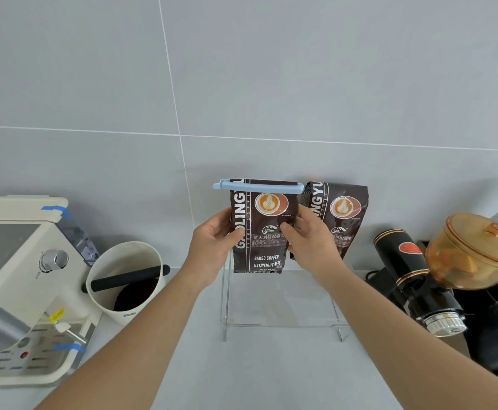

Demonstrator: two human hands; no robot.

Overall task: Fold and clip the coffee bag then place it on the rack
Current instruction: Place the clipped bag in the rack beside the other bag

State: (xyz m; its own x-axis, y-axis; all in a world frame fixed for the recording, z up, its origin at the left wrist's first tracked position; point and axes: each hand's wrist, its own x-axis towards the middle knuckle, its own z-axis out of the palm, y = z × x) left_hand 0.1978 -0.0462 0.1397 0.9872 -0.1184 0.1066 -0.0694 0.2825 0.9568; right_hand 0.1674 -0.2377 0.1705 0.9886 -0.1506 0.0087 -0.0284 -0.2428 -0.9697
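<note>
A dark brown coffee bag (267, 250) stands upright on the clear acrylic rack (283, 322), its folded top held by a light blue clip (258, 185). My left hand (215, 241) grips the bag's left edge and my right hand (309, 241) grips its right edge, thumbs on the printed front. The bag's bottom edge is level with the rack's top surface; whether it rests there I cannot tell.
A second coffee bag (342, 214) leans on the wall just right of the first. A cream espresso machine (20, 279) and a white knock box (126, 279) stand at left. A black grinder (413, 276) with an amber hopper (475, 253) is at right.
</note>
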